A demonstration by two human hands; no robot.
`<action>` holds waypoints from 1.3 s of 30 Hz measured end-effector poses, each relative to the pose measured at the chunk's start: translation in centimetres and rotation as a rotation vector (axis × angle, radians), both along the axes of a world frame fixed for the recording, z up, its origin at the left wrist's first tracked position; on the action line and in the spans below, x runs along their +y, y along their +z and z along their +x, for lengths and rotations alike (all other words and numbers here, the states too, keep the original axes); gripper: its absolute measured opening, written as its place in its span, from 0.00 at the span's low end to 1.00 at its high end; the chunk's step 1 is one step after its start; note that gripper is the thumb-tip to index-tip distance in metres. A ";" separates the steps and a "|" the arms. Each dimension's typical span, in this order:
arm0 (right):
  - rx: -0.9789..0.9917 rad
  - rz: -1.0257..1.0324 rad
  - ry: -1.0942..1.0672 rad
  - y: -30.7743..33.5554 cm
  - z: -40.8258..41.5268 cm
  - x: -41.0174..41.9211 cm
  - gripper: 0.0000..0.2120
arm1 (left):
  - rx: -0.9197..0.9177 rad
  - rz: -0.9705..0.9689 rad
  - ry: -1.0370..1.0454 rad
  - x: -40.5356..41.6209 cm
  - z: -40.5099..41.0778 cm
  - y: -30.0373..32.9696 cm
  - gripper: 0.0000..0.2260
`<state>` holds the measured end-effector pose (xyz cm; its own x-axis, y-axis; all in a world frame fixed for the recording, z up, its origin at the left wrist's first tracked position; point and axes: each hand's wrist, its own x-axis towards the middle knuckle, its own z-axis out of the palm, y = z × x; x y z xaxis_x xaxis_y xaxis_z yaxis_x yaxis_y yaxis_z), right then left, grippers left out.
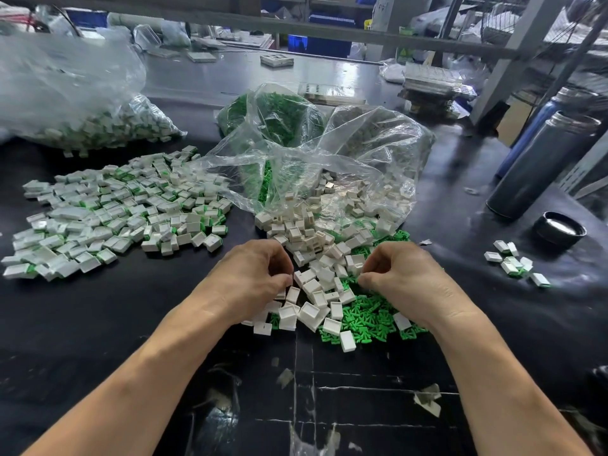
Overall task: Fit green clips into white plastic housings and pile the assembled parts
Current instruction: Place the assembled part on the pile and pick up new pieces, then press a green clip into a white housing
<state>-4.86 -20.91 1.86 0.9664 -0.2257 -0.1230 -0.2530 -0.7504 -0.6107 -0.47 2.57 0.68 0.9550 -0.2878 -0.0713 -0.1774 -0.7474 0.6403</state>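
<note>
- At the near edge of the loose stock, the left hand (255,278) has its fingers curled down into the white plastic housings (316,258); whether it grips one cannot be told
- Right hand (399,274) has fingers curled narrow over the green clips (365,317); any clip pinched is hidden
- Risk: housings and clips lie mixed, so a pick may gather two parts or the wrong one
- Risk: a half-seated clip may reach the assembled pile (108,212) on the left unnoticed
- Risk: the clear plastic bag (312,166) overhangs the stock; a snagged edge may spill more parts onto the black mat (98,324)
</note>
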 end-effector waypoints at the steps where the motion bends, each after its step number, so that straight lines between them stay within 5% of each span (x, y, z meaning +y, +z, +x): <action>1: -0.041 0.037 -0.014 0.1 0.0 0.0 0.05 | -0.015 -0.033 0.018 0.1 0.1 0.0 0.03; 12: -0.458 0.558 0.011 0.2 -0.2 2.4 0.06 | 0.053 -0.712 -0.003 -0.5 -0.1 0.5 0.07; 19: -0.506 0.768 0.087 -0.1 -0.3 3.9 0.10 | 0.029 -0.765 -0.041 -0.6 -0.2 0.5 0.09; 39: -0.474 0.696 0.121 -0.7 -0.3 4.3 0.08 | -0.039 -0.757 -0.113 -1.6 -1.0 0.7 0.09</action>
<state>-5.17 -16.64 1.14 0.9634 -0.1404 0.2283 0.2037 -0.1698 -0.9642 -1.51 1.00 1.37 0.9147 -0.3409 0.2171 -0.2596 -0.0838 0.9621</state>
